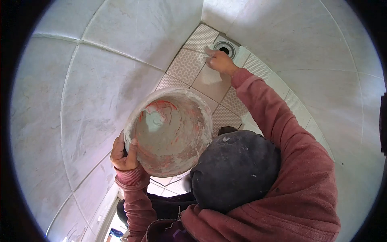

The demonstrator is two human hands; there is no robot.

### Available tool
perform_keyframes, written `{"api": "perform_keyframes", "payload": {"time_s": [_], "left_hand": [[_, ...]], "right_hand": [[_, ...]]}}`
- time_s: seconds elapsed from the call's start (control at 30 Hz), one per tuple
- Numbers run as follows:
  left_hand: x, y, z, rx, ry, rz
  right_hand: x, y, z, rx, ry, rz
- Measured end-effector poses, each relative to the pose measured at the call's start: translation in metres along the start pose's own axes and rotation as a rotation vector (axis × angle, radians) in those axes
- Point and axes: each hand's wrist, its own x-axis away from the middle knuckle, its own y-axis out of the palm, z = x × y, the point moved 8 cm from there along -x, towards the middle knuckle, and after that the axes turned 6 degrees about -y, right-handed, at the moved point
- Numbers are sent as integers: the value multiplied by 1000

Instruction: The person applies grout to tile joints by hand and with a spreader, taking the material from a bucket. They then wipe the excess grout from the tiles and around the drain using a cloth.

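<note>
My left hand (125, 152) grips the rim of a large paste-smeared bucket (199, 117) on its left side. The bucket tilts so that its inside faces me. A patch of pale wet paste (155, 120) lies at its bottom, with red-orange streaks around it. My right hand (220, 62) reaches out over the floor tiles, right beside a round floor drain (224, 49). Its fingers are curled, and their tips look grey-white; whether they hold something small I cannot make out. Under that hand, a whitish smear (211, 77) marks a plain beige tile.
Grey marbled wall tiles (109, 76) close in on the left, and more wall tiles (298, 36) stand on the right. Patterned floor tiles (187, 64) run to the far corner. My bent dark knee (238, 171) is close to the bucket. A doorway edge (107, 207) shows at lower left.
</note>
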Motion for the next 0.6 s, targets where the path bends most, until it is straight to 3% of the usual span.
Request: {"api": "perform_keyframes", "payload": {"time_s": [0.07, 0.2, 0.3, 0.4, 0.47, 0.6], "left_hand": [[0, -1, -2, 8, -14, -5], [-1, 0, -1, 7, -12, -16], [-2, -2, -1, -27, 12, -1], [-1, 0, -5, 29, -19, -6], [-1, 0, -4, 14, -13, -19], [-2, 1, 6, -29, 36, -22]], "right_hand": [[1, -10, 0, 44, -31, 135], [8, -19, 0, 79, 51, 104], [5, -5, -3, 48, -6, 75], [-3, 23, -5, 254, -183, -3], [19, 9, -24, 9, -5, 4], [19, -4, -17, -184, -106, 195]]}}
